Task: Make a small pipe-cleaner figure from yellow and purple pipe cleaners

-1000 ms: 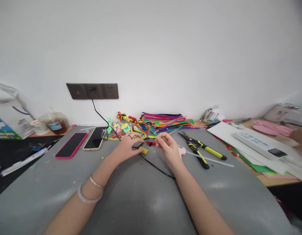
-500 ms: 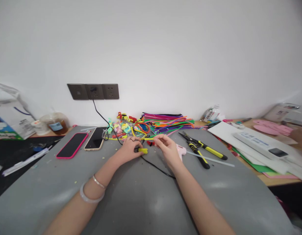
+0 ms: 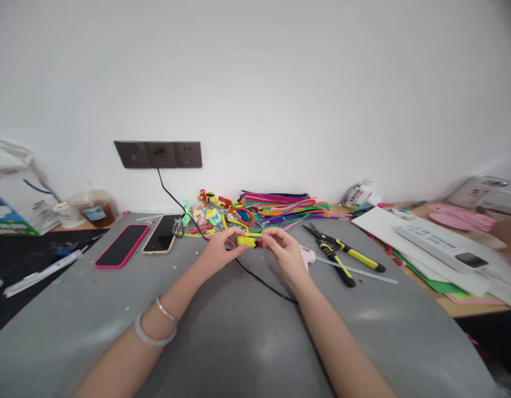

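My left hand (image 3: 222, 247) is closed in a pinch on a short, thick bundle of yellow pipe cleaner (image 3: 246, 242), held a little above the grey table mat. My right hand (image 3: 283, 251) pinches the end of a thin yellow pipe cleaner (image 3: 254, 235), which runs just above the bundle toward my left fingers. Whether the strand is joined to the bundle is too small to tell. A small red piece (image 3: 259, 243) shows between the two hands. Behind my right hand lies a pink glue gun (image 3: 307, 254), partly hidden, with a clear glue stick (image 3: 357, 270).
Yellow-black pliers (image 3: 337, 255) lie at right. A pile of coloured pipe cleaners (image 3: 284, 207) and small pastel pieces (image 3: 201, 215) sit by the wall. Two phones (image 3: 123, 246) lie at left. A black cable (image 3: 264, 281) crosses beneath my hands. White papers (image 3: 388, 226) are stacked far right.
My left hand has turned and brought the yellow bundle up and to the right, close to my right fingertips. My right hand has hardly moved.
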`<action>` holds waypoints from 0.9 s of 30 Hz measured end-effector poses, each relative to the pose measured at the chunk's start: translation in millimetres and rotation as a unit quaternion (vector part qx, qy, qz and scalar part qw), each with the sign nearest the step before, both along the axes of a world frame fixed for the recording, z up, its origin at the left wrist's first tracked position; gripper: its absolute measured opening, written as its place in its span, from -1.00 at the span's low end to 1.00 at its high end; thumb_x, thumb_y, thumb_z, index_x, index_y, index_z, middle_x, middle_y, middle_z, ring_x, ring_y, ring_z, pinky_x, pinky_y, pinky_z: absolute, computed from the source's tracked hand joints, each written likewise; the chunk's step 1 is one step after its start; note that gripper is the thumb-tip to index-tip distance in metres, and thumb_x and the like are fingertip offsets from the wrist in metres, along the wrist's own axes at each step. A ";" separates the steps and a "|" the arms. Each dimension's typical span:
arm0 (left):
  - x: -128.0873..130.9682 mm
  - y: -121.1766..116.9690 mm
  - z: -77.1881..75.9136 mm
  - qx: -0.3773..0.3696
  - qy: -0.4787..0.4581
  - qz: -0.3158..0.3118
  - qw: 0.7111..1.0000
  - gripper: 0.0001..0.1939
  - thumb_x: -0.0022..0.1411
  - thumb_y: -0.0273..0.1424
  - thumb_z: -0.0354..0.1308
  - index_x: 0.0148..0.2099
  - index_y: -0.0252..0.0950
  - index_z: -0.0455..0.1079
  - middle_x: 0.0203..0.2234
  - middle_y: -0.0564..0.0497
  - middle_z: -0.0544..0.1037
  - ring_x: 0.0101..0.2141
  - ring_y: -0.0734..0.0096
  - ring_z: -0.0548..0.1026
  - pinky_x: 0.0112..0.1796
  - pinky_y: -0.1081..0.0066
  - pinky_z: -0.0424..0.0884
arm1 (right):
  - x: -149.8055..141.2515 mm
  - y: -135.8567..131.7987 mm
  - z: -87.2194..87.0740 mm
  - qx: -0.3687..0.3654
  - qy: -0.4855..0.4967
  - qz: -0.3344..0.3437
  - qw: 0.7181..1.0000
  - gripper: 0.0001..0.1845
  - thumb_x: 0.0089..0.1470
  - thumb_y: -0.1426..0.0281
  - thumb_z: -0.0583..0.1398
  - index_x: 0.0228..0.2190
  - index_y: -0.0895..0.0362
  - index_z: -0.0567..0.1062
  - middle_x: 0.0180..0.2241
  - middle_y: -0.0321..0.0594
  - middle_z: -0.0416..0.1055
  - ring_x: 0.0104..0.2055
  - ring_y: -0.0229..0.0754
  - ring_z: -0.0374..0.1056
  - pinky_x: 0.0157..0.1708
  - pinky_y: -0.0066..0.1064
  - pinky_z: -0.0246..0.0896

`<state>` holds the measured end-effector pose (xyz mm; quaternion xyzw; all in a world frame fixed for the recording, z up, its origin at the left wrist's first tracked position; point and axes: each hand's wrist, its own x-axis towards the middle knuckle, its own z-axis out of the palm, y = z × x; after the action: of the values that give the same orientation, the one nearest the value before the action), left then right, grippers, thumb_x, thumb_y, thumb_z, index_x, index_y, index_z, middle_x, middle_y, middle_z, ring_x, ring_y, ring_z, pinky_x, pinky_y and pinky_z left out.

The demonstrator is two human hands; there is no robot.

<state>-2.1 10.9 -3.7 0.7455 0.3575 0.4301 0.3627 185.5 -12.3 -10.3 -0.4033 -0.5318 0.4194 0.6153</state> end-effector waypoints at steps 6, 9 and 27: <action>-0.1 -0.1 1.6 -0.064 -0.048 -0.045 0.996 -0.71 0.12 -0.23 0.30 -0.18 -0.31 0.44 -0.41 0.04 0.51 -0.39 0.42 0.46 -0.34 0.45 0.39 | -1.0 -0.4 -2.7 0.024 -0.026 0.030 0.999 -0.76 -0.03 0.18 0.32 -0.40 0.09 0.51 -0.41 -0.25 0.46 -0.38 -0.19 0.36 -0.34 -0.36 0.29; 1.1 0.0 2.2 -0.078 -0.078 -0.048 0.993 -0.68 0.08 -0.22 0.34 -0.20 -0.31 0.45 -0.40 0.03 0.51 -0.38 0.41 0.47 -0.32 0.43 0.40 | -1.1 -0.4 -4.5 0.066 -0.065 0.019 0.996 -0.82 0.04 0.23 0.28 -0.40 0.08 0.51 -0.40 -0.23 0.45 -0.35 -0.16 0.36 -0.32 -0.34 0.28; 5.7 -2.4 0.1 -0.086 -0.137 -0.030 0.986 -0.62 0.05 -0.14 0.35 -0.22 -0.30 0.43 -0.35 -0.01 0.53 -0.32 0.36 0.49 -0.24 0.38 0.43 | -6.7 -11.1 6.2 0.214 -0.225 -0.069 0.948 -0.89 0.07 0.49 0.19 -0.46 0.07 0.44 -0.48 -0.28 0.36 -0.43 -0.20 0.26 -0.41 -0.36 0.17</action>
<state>3.7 8.5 -3.7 0.6556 0.3173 0.4847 0.4843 178.8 -23.4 -4.1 -0.3821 -0.7044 0.1510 0.5788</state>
